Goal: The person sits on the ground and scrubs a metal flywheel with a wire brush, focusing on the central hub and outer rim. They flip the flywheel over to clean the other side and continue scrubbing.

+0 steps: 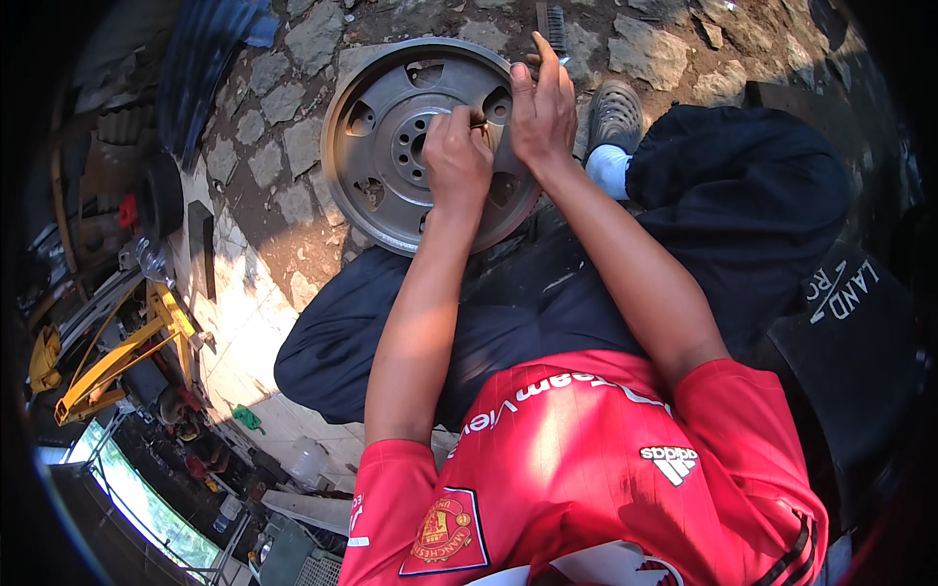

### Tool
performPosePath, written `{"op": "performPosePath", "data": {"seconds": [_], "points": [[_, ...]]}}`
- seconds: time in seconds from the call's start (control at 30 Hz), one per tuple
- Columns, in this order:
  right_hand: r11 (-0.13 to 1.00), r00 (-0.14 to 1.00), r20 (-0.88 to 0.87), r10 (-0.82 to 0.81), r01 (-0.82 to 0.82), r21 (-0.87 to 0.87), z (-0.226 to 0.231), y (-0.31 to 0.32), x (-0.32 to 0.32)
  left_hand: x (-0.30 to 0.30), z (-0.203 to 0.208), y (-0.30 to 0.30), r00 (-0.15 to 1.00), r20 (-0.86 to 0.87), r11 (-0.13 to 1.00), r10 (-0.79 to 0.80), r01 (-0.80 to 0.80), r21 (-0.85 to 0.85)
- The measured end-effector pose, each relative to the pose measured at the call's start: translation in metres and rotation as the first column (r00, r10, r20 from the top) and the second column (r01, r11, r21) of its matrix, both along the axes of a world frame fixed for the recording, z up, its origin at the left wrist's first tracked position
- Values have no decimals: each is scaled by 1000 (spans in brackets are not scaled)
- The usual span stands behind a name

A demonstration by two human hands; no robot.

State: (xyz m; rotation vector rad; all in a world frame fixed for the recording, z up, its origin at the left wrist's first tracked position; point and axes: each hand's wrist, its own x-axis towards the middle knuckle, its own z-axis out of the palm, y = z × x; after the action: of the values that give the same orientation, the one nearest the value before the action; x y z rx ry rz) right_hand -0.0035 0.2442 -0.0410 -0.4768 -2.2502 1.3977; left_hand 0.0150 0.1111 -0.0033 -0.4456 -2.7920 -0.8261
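A round grey metal flywheel (391,83) with cut-out windows and a ring of bolt holes stands tilted in front of my legs. My left hand (457,161) is closed over its face, just right of the centre hole. Something small and dark shows at those fingertips, but I cannot make out what it is. My right hand (543,112) rests against the flywheel's right rim, fingers stretched out and thumb up.
A wire brush (557,31) lies on the stone-and-dirt ground beyond my right hand. My grey clog (616,112) is right of the flywheel. At left are a yellow metal frame (161,337), a dark corrugated sheet (207,68) and a green rag (247,418).
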Motion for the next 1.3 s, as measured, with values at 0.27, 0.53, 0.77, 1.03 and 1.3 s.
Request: {"op": "performPosePath", "data": {"seconds": [0.27, 0.53, 0.77, 1.03, 1.3], "points": [[999, 998, 52, 22, -24, 22, 4, -1, 1, 35, 1, -9, 997, 77, 1000, -18, 17, 18], [1000, 998, 62, -7, 6, 19, 2, 0, 0, 21, -3, 1, 998, 56, 1000, -16, 14, 27], [997, 998, 67, 9, -14, 72, 7, -3, 1, 7, 1, 9, 1000, -7, 1000, -23, 23, -8], [998, 994, 105, 2, -8, 57, 5, -2, 3, 36, -1, 0, 996, 88, 1000, -9, 7, 15], [1000, 998, 61, -13, 11, 30, 1, -1, 12, 7, -4, 15, 993, -11, 993, 118, -117, 20]]}}
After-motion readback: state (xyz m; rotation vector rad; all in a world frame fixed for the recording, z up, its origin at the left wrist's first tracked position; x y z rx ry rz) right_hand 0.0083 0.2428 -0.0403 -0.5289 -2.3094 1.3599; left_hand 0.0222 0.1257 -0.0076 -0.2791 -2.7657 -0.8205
